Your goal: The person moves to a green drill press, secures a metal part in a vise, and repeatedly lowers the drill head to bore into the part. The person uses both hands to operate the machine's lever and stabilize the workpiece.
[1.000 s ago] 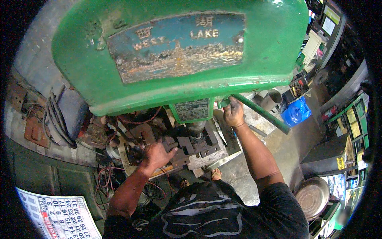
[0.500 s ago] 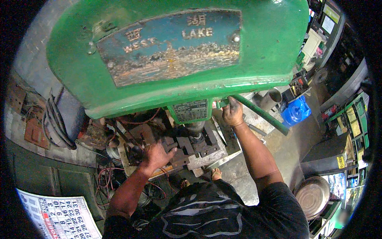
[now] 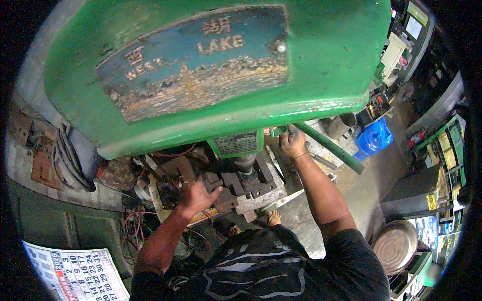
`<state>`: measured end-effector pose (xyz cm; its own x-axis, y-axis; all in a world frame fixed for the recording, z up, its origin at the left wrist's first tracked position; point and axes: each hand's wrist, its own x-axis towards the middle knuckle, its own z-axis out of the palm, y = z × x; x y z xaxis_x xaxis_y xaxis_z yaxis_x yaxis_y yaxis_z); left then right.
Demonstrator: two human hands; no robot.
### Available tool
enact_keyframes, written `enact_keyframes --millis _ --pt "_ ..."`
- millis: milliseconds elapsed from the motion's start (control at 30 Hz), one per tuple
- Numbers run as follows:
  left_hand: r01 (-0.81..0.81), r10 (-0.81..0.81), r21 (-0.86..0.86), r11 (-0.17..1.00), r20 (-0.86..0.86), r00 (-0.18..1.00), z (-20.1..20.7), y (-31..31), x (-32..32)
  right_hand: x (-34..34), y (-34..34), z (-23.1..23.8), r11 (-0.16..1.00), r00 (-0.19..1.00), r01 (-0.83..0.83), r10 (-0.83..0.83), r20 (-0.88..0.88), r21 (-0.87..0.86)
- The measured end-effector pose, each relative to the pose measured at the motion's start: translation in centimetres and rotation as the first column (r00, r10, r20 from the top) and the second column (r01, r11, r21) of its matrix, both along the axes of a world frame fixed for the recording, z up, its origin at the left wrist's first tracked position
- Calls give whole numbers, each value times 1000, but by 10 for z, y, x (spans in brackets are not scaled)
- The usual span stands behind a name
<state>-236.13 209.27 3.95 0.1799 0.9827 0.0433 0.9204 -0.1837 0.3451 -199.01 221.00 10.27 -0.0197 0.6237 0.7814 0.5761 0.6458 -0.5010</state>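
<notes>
Green paint covers the feed lever (image 3: 329, 145) that my right hand (image 3: 292, 143) is closed around, gripping it at the hub end, just under the rim of the drill press head (image 3: 211, 70). From that hand the lever's long axis runs away to my right and slightly toward me, ending well clear of my forearm.

My left hand (image 3: 198, 195) sits lower and to the left, fingers curled down on the dark metal vise (image 3: 236, 185) and clamp blocks that rest on the machine table (image 3: 261, 198). I cannot tell whether it grips a loose piece or only presses on the blocks. The spindle (image 3: 245, 163) drops between my two hands, nearer the left one, with its tip just above the clamped steel; the left hand is the closer of the two to the workpiece, the right the only one on the lever.

Beyond the right hand lie a grey metal cup (image 3: 341, 125) and a blue plastic container (image 3: 374, 140). Beyond the left, tangled red wires (image 3: 133, 226) and a wall calendar (image 3: 75, 273).
</notes>
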Motion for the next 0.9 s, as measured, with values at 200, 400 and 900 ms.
enact_keyframes --millis 200,400,900 --pt "-2 2 -21 1000 22 1000 2 0 -1 -1 2 -3 999 1000 7 -7 9 53" --pt "-76 63 -182 980 -77 995 26 -2 10 8 14 -28 991 993 49 -62 104 121" --pt "-44 28 -257 965 -64 998 35 -2 11 37 32 -99 986 958 135 -105 268 -95"
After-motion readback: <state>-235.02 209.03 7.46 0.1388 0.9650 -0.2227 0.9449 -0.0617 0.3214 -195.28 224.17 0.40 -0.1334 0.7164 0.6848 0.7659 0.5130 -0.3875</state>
